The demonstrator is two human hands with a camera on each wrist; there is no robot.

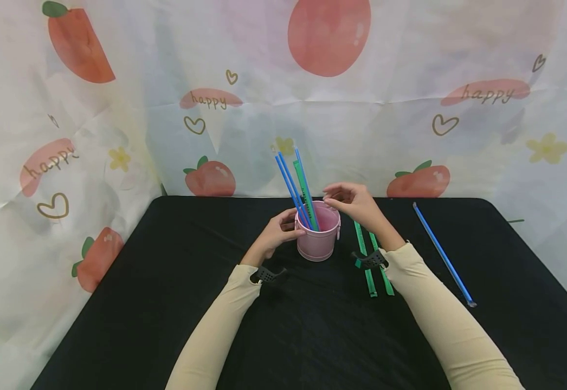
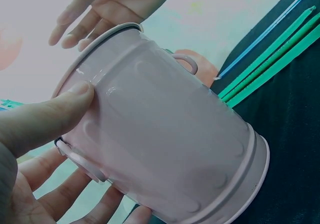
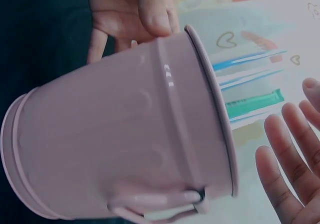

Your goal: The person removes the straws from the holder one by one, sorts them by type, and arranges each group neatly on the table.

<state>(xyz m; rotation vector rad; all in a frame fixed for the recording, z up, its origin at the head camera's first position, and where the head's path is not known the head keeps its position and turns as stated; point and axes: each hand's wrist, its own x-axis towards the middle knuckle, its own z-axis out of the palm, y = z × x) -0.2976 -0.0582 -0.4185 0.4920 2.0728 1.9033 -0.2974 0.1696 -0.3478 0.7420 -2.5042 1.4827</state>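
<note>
A small pink bucket (image 1: 315, 247) stands upright on the black table, with ring handles on its sides. My left hand (image 1: 276, 234) grips its left side, the thumb (image 2: 60, 111) against the wall near the rim and the fingers around the other side. Inside lean slim blue straws (image 1: 287, 181) in clear wrappers and a green-wrapped straw (image 1: 308, 197), their tops above the rim. Just past the bucket's right rim hovers my right hand (image 1: 354, 203), fingers loosely bent and holding nothing. In the right wrist view, a gap shows between its fingertips (image 3: 272, 159) and the straws.
Green-wrapped straws (image 1: 370, 279) lie on the table right of the bucket, partly under my right forearm. Farther right is a single blue straw (image 1: 443, 254) in a clear wrapper. A printed cloth (image 1: 274, 54) hangs behind the black tabletop (image 1: 191, 244).
</note>
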